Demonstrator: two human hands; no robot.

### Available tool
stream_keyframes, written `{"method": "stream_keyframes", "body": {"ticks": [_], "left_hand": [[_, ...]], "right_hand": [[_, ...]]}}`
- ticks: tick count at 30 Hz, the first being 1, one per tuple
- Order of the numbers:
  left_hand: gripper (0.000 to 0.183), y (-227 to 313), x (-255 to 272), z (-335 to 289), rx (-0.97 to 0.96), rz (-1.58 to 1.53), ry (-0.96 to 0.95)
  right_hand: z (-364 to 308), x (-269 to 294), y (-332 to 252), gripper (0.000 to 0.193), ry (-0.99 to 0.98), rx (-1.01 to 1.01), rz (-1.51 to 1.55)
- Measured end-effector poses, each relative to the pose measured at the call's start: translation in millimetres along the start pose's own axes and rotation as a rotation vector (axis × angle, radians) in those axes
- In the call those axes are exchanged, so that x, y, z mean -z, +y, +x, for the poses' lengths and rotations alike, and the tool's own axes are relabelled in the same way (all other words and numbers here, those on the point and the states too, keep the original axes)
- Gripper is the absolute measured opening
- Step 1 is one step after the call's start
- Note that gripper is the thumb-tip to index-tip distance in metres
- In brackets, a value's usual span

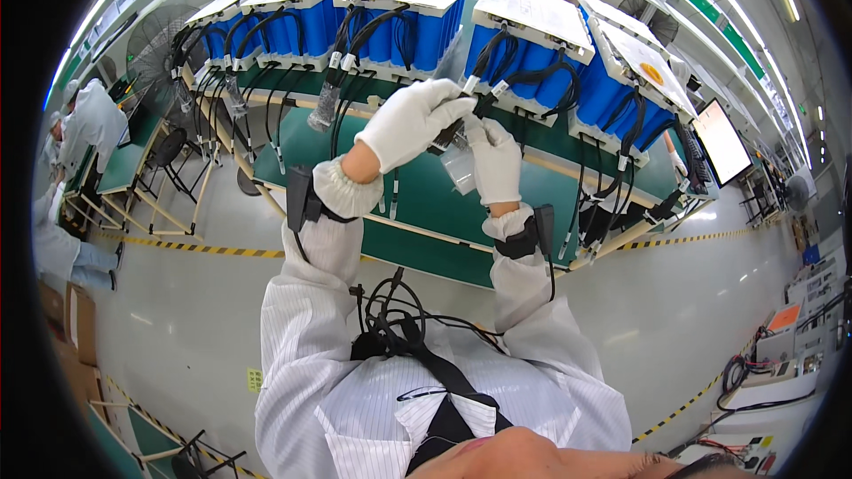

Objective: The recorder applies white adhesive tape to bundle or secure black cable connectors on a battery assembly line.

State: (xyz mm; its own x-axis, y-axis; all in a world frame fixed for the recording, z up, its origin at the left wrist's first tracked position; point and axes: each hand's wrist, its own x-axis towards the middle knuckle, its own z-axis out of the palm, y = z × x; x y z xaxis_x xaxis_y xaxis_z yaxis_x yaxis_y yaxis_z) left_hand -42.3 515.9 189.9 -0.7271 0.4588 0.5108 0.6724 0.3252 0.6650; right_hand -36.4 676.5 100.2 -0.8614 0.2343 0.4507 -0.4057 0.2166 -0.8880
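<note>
Here, the scene by its parts:

Left hand: the left hand point(415, 121), in a white knit glove, is raised over the bench with its fingers curled tight around a dark cable end point(451, 131), thumb pressed along the top.

Right hand: the right hand point(495, 160), gloved the same, pinches a small clear plastic bag point(460, 168) just below the cable end, fingers narrow and closed on the film.

Where the work sits: cable end and bag are held up between the two hands, touching or nearly so, above the green bench point(417, 191) and in front of the row of blue battery packs point(524, 53).

Doing it well: judging from the grips, the cable end wants a steady hold close to its tip while the other hand keeps the bag's mouth taut; a loose pinch would let the thin film slip or crumple.

Materials: the bag is thin, glossy and limp; the cable is black, round and springy, with a pale tag near its end. Whether the tip is a plug or a bare terminal is too small to tell.

Packs: blue cylinders in blocks under flat white lids, with black cables point(355, 80) looping down their fronts.

Clothing: striped white smock, elastic cuffs, a dark band on each wrist.
</note>
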Motion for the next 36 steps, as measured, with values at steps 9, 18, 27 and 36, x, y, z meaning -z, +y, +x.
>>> {"method": "stream_keyframes", "body": {"ticks": [9, 18, 27, 36], "left_hand": [[0.022, 2.5, -13.2, 18.2, -0.132, -0.001, -0.066], [0.039, 12.4, -11.1, 1.5, 0.027, -0.109, 0.132], [0.029, -1.8, -41.7, -73.6, -0.593, 0.841, 0.254], [0.035, -19.4, -43.5, -71.6, -0.442, 0.454, 0.316]], "right_hand": [[-23.2, 11.1, -24.1, 0.028, 0.050, 0.004, 0.162], [-10.9, 11.1, -45.1, 0.033, -0.102, -0.117, -0.049], [-6.8, 0.4, -33.4, 0.034, -0.124, -0.166, 0.055], [17.1, 26.0, -40.0, 0.014, -0.543, -0.326, 0.339]]}}
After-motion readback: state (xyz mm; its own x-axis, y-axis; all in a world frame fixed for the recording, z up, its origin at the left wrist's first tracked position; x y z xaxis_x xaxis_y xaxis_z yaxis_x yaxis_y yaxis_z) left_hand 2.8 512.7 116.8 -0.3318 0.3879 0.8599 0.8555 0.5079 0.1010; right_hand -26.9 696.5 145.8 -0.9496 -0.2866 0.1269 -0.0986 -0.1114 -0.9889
